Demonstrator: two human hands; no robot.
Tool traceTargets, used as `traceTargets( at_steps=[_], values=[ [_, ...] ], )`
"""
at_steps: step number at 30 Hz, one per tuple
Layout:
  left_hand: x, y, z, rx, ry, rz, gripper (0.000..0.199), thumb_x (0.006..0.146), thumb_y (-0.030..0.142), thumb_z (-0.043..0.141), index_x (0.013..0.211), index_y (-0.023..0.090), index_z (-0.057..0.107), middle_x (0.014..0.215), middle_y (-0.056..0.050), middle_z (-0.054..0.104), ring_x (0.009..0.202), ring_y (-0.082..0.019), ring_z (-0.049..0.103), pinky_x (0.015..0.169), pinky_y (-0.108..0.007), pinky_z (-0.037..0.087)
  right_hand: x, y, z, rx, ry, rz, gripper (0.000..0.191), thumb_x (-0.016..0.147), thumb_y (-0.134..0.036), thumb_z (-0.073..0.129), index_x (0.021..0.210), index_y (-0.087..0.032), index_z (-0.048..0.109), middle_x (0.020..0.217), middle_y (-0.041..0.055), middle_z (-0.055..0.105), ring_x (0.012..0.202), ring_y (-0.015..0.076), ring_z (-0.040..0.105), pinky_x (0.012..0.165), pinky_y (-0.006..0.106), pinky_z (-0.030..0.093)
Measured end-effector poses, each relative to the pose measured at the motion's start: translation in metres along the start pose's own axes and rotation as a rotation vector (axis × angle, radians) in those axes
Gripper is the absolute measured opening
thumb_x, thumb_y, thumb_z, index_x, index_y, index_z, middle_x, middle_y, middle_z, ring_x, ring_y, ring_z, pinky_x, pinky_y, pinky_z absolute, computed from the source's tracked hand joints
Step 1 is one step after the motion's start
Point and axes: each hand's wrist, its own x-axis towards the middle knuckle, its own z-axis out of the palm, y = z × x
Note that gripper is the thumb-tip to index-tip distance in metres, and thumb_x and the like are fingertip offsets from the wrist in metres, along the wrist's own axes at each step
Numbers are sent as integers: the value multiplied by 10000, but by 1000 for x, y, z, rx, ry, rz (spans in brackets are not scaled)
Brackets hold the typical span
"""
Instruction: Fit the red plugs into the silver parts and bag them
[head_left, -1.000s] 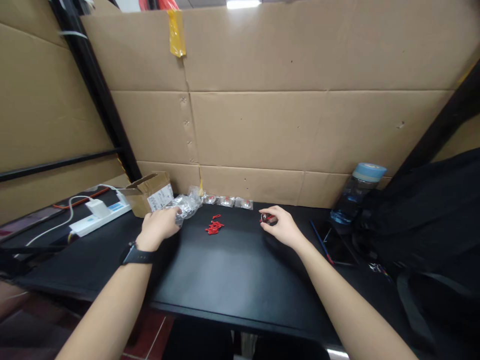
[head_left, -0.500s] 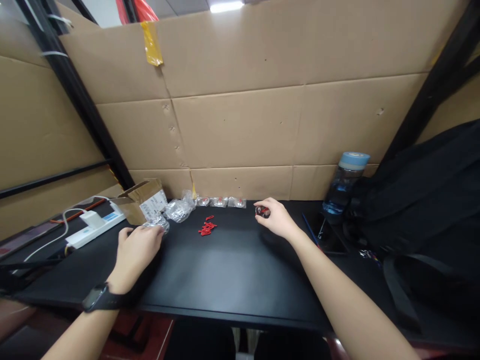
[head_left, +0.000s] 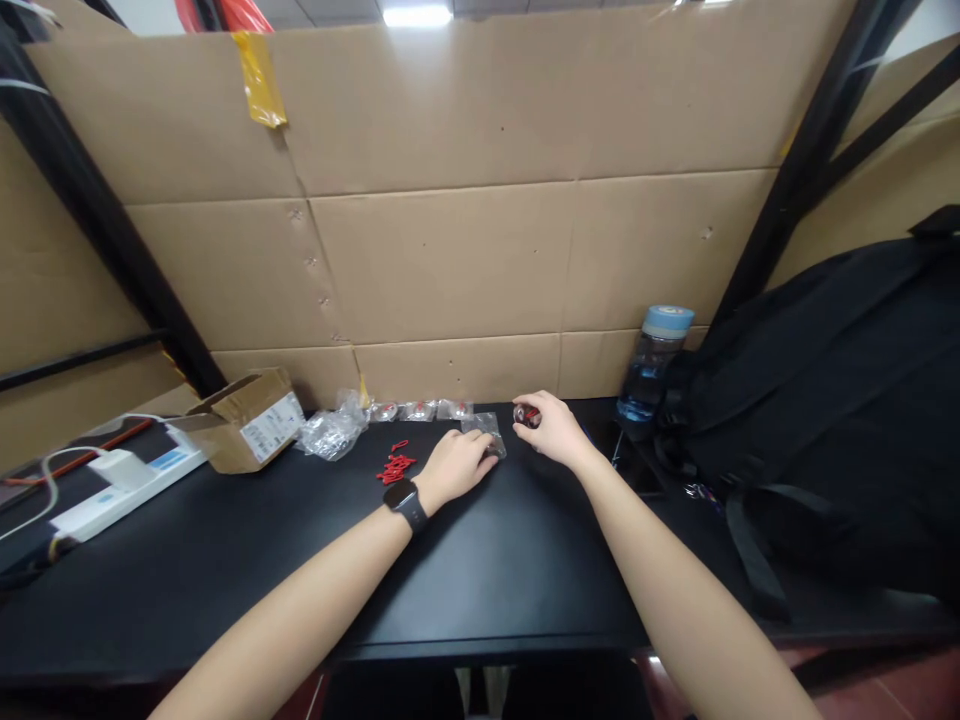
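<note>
My left hand [head_left: 459,464], with a dark watch on the wrist, has its fingers closed at the edge of a small clear plastic bag [head_left: 484,424] on the black table. Just right of it, my right hand [head_left: 553,430] pinches a small round, shiny thing [head_left: 526,414] in dark red and clear tones; its kind cannot be made out. A pile of small red cord loops [head_left: 395,467] lies left of my left hand. Behind it, several sealed clear packets [head_left: 418,411] with a round item and a bit of red inside sit in a row.
Left of the packets lies crumpled clear plastic [head_left: 334,428], then an open cardboard box [head_left: 251,420] and a white power strip [head_left: 131,490]. A blue-lidded bottle [head_left: 654,365] and a black backpack [head_left: 832,420] stand on the right. Cardboard [head_left: 450,260] walls the back.
My left hand has moved right, from the crumpled plastic to beside my right hand, and a small clear bag is now under its fingers. My right hand keeps its pinch. The view has shifted right.
</note>
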Motion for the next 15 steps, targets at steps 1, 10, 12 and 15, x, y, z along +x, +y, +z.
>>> traceTargets(
  at_steps=[1, 10, 12, 15],
  values=[
    [-1, -4, 2, -59, -11, 20, 268, 986, 362, 513, 1177, 213, 629, 1120, -80, 728, 971, -234, 690, 874, -350, 486, 0, 1, -1, 1, -1, 1, 380, 740, -208, 741, 1118, -235, 708, 1040, 47, 677, 819, 174, 649, 782, 296, 515],
    [-17, -18, 4, -195, -197, 56, 413, 1014, 483, 421, 1386, 371, 560, 1494, -39, 507, 1394, -284, 425, 1133, -497, 344, -2, -5, -4, -26, -247, -38, 412, 702, -250, 779, 1109, -227, 723, 934, 24, 721, 737, 152, 633, 714, 253, 470],
    [-17, -15, 3, -160, -239, 32, 431, 1007, 513, 419, 1421, 432, 506, 1545, -29, 444, 1418, -321, 377, 1120, -558, 325, -4, -7, -6, -22, -338, -20, 380, 701, -242, 765, 1079, -228, 730, 879, 5, 726, 702, 143, 636, 675, 237, 457],
    [-19, -12, -1, -144, -281, 36, 470, 1002, 535, 412, 1463, 450, 435, 1592, -30, 378, 1427, -339, 349, 1102, -576, 328, -7, -10, -10, -44, -444, -15, 338, 689, -238, 763, 1027, -238, 739, 834, -11, 728, 685, 143, 645, 649, 229, 448]
  ],
)
